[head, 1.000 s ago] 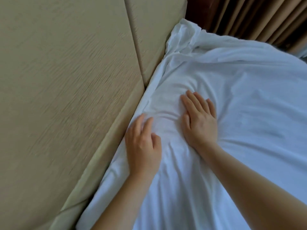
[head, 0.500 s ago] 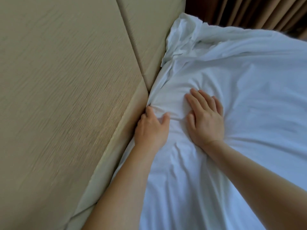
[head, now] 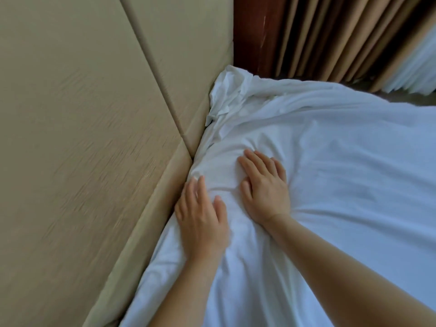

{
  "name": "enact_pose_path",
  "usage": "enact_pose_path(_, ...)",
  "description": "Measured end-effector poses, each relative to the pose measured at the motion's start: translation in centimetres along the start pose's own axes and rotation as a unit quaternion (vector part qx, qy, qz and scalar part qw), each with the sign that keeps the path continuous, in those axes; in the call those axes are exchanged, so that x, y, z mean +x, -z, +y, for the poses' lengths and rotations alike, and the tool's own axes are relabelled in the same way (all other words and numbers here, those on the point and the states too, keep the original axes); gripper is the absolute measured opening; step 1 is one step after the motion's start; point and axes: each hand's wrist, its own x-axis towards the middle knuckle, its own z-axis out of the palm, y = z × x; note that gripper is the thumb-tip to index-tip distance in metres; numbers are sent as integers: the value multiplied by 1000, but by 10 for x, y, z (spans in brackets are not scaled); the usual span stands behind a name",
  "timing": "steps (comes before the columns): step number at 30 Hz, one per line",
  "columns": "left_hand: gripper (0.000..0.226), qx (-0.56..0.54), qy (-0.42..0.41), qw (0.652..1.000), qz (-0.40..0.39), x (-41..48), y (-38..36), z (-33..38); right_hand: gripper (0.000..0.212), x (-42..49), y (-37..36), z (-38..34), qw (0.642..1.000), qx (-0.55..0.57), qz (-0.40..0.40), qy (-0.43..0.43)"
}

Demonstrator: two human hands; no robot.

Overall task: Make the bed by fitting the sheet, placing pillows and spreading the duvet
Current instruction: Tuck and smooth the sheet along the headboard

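The sheet point(head: 342, 173) is spread over the bed, white and soft, and is drawn into fine creases that radiate from the two hands. At the far corner point(head: 226, 95) it is bunched into crumpled folds against the headboard point(head: 82, 138).

The right hand point(head: 264, 185) is laid flat on the sheet, palm down, with its fingers straight and only slightly parted; nothing is gripped, and the cloth is dented beneath it. The left hand point(head: 200, 220) is laid just beside it at the sheet's edge, where the cloth meets the headboard. Its fingers are stretched out along that edge and the thumb is held apart; the cloth is pressed, not pinched. The fingertips are blurred.

Half a second ago the left fingers were curled down into the gap at the headboard; they are now drawn out and flattened on top. The right hand is found where it was.

The headboard is padded in beige panels with a brushed grain, divided by rounded seams. Beyond the corner a dark red-brown panel point(head: 252, 31) is seen, and next to it a tan pleated curtain point(head: 342, 31).
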Motion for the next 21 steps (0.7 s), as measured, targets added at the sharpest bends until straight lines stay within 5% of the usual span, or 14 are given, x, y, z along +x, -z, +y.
enact_pose_path(5,54,56,-147,987,-25,4,-11,18,48,0,11,12,999,-36,-16,22)
enact_pose_path(13,60,41,-165,985,32,56,-39,37,64,59,18,62,994,-66,21,-81)
enact_pose_path(21,59,-51,-192,977,82,111,-46,52,65,68,-4,74,994,-44,28,-93)
